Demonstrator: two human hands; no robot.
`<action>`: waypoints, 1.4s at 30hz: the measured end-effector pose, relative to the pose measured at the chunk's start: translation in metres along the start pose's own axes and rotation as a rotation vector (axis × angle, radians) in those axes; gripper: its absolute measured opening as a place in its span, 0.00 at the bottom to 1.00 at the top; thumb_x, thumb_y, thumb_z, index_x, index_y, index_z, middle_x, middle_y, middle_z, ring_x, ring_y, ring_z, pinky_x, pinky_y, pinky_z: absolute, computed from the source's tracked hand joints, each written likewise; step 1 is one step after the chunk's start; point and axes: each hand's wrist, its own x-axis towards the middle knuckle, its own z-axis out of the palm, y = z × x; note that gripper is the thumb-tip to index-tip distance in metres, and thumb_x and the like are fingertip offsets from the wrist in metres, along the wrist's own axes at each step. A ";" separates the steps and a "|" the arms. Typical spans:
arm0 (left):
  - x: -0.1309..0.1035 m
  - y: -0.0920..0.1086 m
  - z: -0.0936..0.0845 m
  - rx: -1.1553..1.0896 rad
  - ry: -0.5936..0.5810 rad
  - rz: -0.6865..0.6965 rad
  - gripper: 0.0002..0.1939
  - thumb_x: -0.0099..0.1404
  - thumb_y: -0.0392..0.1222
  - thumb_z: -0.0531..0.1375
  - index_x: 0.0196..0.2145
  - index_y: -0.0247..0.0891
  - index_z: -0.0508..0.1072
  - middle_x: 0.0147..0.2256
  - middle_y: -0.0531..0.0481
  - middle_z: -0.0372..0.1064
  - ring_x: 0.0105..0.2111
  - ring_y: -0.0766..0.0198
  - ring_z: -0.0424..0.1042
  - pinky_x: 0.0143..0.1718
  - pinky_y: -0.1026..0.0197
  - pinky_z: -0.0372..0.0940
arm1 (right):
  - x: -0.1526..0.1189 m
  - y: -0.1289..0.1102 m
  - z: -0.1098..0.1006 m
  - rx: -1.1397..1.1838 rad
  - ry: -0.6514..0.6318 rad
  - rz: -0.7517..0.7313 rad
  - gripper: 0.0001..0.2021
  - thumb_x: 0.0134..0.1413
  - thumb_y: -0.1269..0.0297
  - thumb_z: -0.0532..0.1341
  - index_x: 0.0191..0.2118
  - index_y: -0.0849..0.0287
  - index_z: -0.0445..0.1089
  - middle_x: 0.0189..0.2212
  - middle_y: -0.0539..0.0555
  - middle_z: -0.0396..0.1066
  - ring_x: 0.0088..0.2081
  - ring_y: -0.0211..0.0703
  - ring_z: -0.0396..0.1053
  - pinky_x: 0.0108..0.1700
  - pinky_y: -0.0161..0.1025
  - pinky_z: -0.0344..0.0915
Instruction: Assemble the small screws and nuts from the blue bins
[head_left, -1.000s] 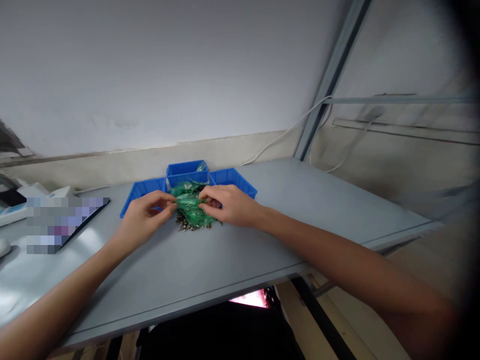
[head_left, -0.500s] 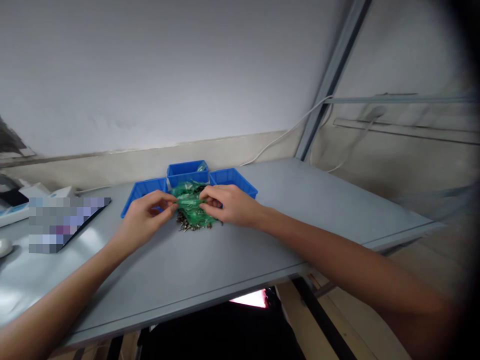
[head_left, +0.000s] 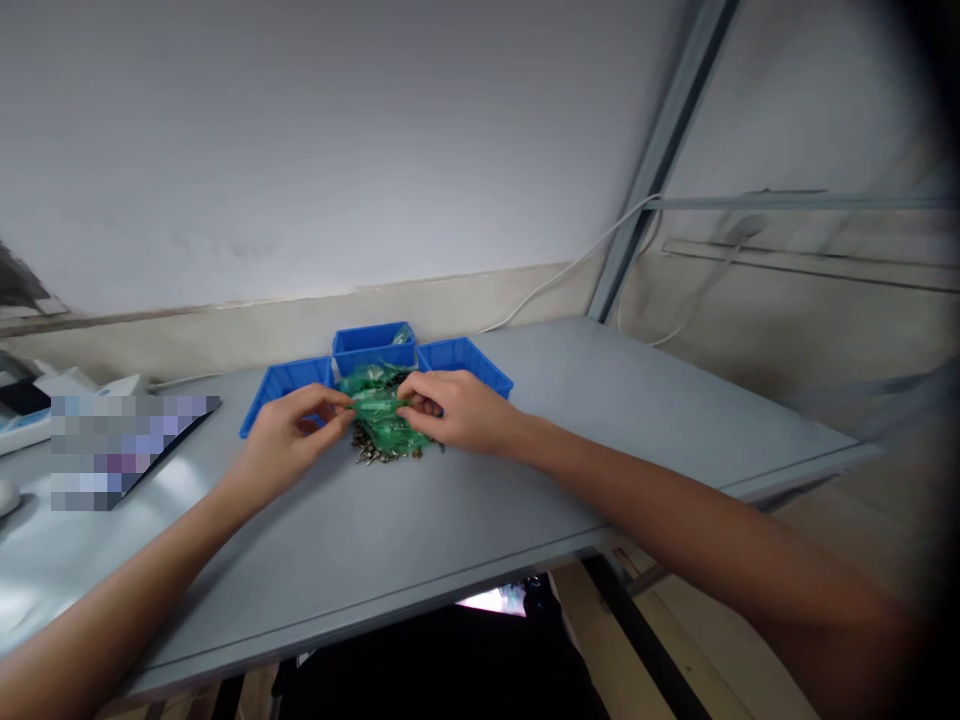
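My left hand (head_left: 300, 425) pinches the left edge of a green plastic bag (head_left: 377, 405) between thumb and fingertips. On the opposite side, my right hand (head_left: 450, 408) pinches the same bag, its other fingers curled in. The film is stretched between the two hands. Under and in front of the bag lies a heap of small metal screw-like pieces (head_left: 379, 452); their exact kind is too small to make out. More green film sits behind the held part, over the heap.
Three blue bins surround the heap: a left bin (head_left: 281, 378), a back bin (head_left: 373, 354) holding some clear-green plastic, and a right bin (head_left: 487, 370). A blurred-out flat panel (head_left: 131, 450) lies at left on the grey table (head_left: 315, 560). A white cable (head_left: 555, 285) runs behind.
Both hands keep their pinch on the green bag, almost unmoved. The whole view has shifted very slightly.
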 end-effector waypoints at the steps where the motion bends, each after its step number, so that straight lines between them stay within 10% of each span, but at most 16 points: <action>1: 0.000 0.000 0.000 0.001 -0.003 0.007 0.11 0.60 0.47 0.55 0.32 0.38 0.71 0.28 0.50 0.70 0.25 0.65 0.69 0.25 0.64 0.66 | 0.000 0.000 0.000 0.005 0.005 0.012 0.05 0.54 0.64 0.54 0.34 0.59 0.63 0.24 0.48 0.64 0.28 0.35 0.61 0.32 0.34 0.55; 9: -0.004 0.008 0.001 -0.005 -0.062 0.116 0.08 0.60 0.44 0.56 0.30 0.38 0.69 0.29 0.52 0.68 0.27 0.66 0.67 0.26 0.66 0.65 | 0.000 0.000 0.001 0.134 0.145 0.146 0.11 0.52 0.57 0.57 0.33 0.58 0.58 0.24 0.46 0.63 0.25 0.33 0.61 0.27 0.32 0.55; 23: -0.007 0.007 0.005 -0.001 -0.168 0.321 0.05 0.62 0.41 0.56 0.36 0.41 0.70 0.42 0.47 0.62 0.45 0.60 0.63 0.47 0.55 0.62 | -0.002 -0.016 0.010 0.462 -0.098 0.115 0.11 0.52 0.57 0.58 0.36 0.59 0.63 0.32 0.51 0.69 0.35 0.36 0.67 0.36 0.34 0.63; 42: -0.010 0.000 0.010 0.274 -0.052 0.545 0.08 0.62 0.37 0.56 0.41 0.40 0.67 0.36 0.48 0.64 0.37 0.62 0.65 0.38 0.59 0.62 | -0.001 -0.016 0.008 0.637 -0.169 0.233 0.05 0.53 0.66 0.55 0.36 0.61 0.64 0.27 0.50 0.67 0.28 0.35 0.64 0.30 0.35 0.60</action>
